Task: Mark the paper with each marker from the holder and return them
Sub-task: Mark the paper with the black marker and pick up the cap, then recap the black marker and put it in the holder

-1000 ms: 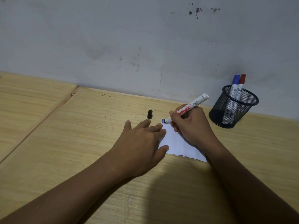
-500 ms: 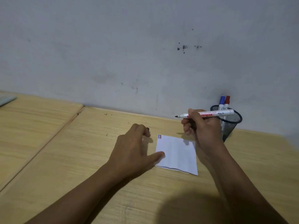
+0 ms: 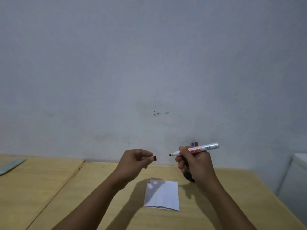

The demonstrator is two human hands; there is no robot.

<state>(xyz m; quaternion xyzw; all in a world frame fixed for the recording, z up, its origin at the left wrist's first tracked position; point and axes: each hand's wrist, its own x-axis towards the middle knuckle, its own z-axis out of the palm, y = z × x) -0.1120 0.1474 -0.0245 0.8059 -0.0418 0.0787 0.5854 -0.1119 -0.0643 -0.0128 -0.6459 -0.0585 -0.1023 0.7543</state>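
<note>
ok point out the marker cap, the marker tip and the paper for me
marker cap (image 3: 154, 158): head view, on the dark open end showing past the left hand's fingers
marker tip (image 3: 170, 154): head view, on the black nib, facing the cap
paper (image 3: 163, 195): head view, on the middle of the white sheet

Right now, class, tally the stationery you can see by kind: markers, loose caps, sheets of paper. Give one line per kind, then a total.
Markers: 3 (uncapped marker in the right hand; blue-capped marker and red-capped marker behind it)
Loose caps: 1 (black cap in the left hand)
Sheets of paper: 1 (paper on the table)
Total: 5
</note>
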